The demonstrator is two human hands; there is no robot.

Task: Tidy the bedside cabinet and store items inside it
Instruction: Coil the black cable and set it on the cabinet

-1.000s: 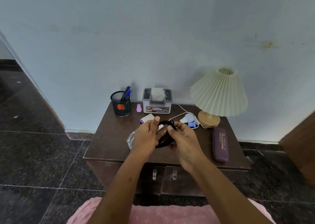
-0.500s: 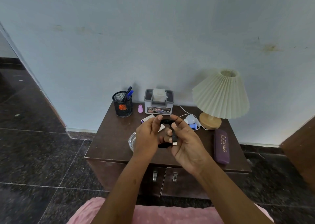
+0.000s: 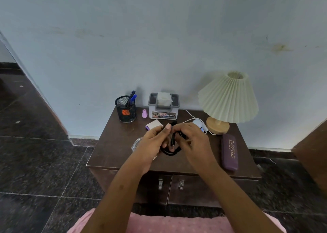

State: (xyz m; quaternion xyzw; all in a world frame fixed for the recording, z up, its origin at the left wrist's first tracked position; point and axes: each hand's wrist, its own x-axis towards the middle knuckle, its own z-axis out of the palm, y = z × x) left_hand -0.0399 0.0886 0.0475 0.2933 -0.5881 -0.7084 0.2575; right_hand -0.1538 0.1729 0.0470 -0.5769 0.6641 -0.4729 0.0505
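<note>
A coiled black cable (image 3: 170, 151) hangs between both hands above the dark brown bedside cabinet (image 3: 113, 144). My left hand (image 3: 152, 142) grips one side of the coil, thumb up. My right hand (image 3: 191, 140) pinches the other side, and the cable's plug end dangles between the palms. The cabinet's two doors (image 3: 194, 190) with metal handles are closed below. A glass dish (image 3: 136, 143) sits partly hidden behind my left wrist.
On the cabinet top stand a black mesh pen cup (image 3: 126, 111), a small pink bottle (image 3: 144, 113), a grey tissue box (image 3: 164, 106), a purple-edged pad (image 3: 154, 124), a white charger with cord (image 3: 199, 123), a pleated lamp (image 3: 228, 99) and a purple glasses case (image 3: 230, 152).
My hands have shifted around the cable coil: the right hand turned palm-down over it and the plug end now dangles between the hands. The coil sits a little lower.
</note>
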